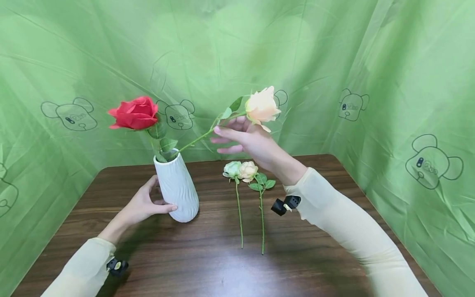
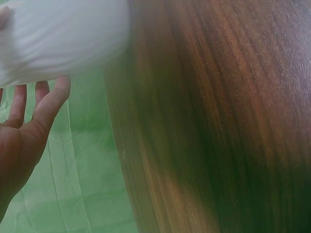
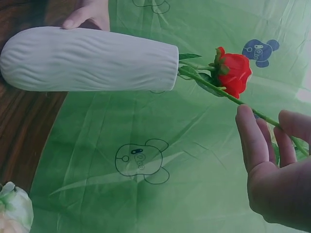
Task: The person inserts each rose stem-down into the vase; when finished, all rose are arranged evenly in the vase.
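right hand point(image 1: 249, 142) up beside the vase point(image 1: 177, 187), fingers point(image 3: 253, 138) nearly straight, only loosely open. peach rose point(image 1: 262, 106) stem lies across the fingertips, thumb on the other side; can't tell if it's pinched. stem's lower end sits in the vase mouth, bloom just past the fingers. left hand point(image 1: 146, 204) wraps lightly round the vase's side, thumb in front. count: one red rose point(image 1: 134, 113) in the vase, one peach rose going in, two pale roses point(image 1: 240, 170) lying on the table point(image 1: 208, 264) right of the vase.
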Action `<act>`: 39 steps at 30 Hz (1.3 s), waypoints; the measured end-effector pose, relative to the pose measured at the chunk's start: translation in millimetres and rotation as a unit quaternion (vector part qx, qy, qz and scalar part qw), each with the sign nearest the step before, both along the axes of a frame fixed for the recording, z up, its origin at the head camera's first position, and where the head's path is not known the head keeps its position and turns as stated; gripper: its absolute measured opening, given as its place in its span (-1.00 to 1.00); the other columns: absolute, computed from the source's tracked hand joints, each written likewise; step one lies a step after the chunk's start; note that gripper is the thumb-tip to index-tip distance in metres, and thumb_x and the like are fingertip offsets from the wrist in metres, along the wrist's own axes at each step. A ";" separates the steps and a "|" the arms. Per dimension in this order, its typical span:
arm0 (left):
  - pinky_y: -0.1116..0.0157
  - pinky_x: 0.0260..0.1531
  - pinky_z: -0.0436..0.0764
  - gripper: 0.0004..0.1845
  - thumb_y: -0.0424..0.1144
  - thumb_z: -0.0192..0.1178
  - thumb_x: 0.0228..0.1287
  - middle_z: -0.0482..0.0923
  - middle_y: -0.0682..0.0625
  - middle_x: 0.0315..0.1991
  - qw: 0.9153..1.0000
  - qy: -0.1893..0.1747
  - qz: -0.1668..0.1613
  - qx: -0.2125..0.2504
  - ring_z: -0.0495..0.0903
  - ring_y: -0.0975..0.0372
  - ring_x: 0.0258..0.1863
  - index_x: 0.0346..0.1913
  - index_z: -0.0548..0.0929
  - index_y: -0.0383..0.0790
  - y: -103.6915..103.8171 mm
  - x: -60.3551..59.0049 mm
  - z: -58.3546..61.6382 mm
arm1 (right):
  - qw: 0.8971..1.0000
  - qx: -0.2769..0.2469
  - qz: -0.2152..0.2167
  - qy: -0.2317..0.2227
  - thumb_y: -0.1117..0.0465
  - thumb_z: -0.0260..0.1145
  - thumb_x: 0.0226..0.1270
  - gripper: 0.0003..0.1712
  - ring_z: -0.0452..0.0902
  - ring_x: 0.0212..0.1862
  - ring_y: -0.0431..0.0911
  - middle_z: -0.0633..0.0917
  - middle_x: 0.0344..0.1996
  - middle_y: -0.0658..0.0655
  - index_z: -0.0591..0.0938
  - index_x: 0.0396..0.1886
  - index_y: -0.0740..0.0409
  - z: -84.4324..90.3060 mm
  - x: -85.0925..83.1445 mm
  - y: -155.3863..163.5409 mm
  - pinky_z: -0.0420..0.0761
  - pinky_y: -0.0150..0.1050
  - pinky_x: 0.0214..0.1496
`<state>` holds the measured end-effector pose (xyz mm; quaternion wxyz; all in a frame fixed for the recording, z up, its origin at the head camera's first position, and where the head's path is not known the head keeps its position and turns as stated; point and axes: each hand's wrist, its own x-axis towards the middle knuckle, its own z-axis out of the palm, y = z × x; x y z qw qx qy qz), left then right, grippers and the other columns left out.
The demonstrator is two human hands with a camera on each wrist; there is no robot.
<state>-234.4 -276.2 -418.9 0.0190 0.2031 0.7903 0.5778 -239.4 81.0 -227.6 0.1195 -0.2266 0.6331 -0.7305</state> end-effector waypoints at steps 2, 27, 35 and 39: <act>0.06 -0.03 0.74 -0.10 -0.47 0.59 -0.04 0.43 -0.19 0.15 1.000 0.000 0.001 0.001 0.55 0.05 0.04 0.37 0.31 -0.23 -0.3 0.4 -0.7 | 1.000 -0.019 -0.006 0.019 0.23 0.40 0.41 -0.70 0.67 0.09 0.16 0.61 0.14 0.31 0.54 -0.01 0.29 1.1 -2.7 -5.4 0.71 0.05 0.09; 0.12 -0.02 0.74 -0.11 -0.47 0.59 -0.04 0.44 -0.19 0.16 1.000 -0.005 0.001 0.014 0.58 0.06 0.04 0.35 0.33 -0.21 0.8 2.1 1.1 | 0.989 0.050 -0.077 0.116 0.15 0.41 0.42 -0.70 0.73 -0.03 0.02 0.72 0.00 0.23 0.57 -0.03 0.23 28.5 3.9 -5.5 0.75 -0.08 0.01; 0.08 -0.02 0.74 -0.12 -0.44 0.60 -0.04 0.43 -0.18 0.15 1.000 -0.004 0.008 0.000 0.56 0.07 0.03 0.34 0.33 -0.22 1.1 2.5 2.0 | 0.992 0.073 -0.046 0.090 0.11 0.41 0.41 -0.64 0.72 0.00 0.04 0.71 0.00 0.13 0.59 0.04 0.22 15.2 -11.3 -26.3 0.72 -0.10 0.10; 0.06 -0.02 0.73 -0.12 -0.43 0.61 -0.04 0.46 -0.19 0.13 1.000 -0.004 0.010 -0.006 0.57 0.07 0.03 0.34 0.33 -0.21 0.3 2.6 -1.3 | 0.997 0.005 -0.027 0.069 0.18 0.35 0.47 -0.67 0.69 0.05 0.16 0.74 -0.05 0.23 0.63 0.05 0.34 7.4 -21.5 -43.4 0.77 -0.07 -0.03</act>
